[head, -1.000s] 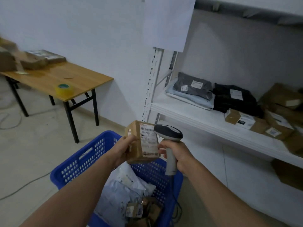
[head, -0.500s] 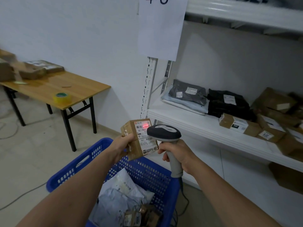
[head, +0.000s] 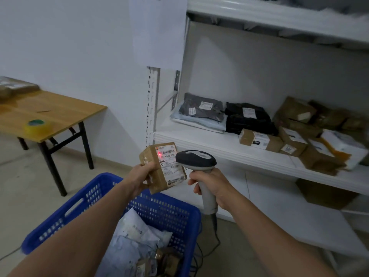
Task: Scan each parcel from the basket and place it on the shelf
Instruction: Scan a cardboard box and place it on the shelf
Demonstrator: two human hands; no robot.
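Plenty of bare board along the front edge of the shelf — its parcels sit further back and right. Left hand grips a small brown box above the blue basket; right hand is wrapped round the scanner handle. Red dot on the box's white label — "507-PB02" readable.

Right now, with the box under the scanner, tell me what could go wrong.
1. The red dot sits at the label's left edge, off the barcode, so the scan may miss.
2. The left hand grips the box by one side only; it could slip into the basket.
3. The scanner cable hangs by the basket and might snag when the right hand moves.
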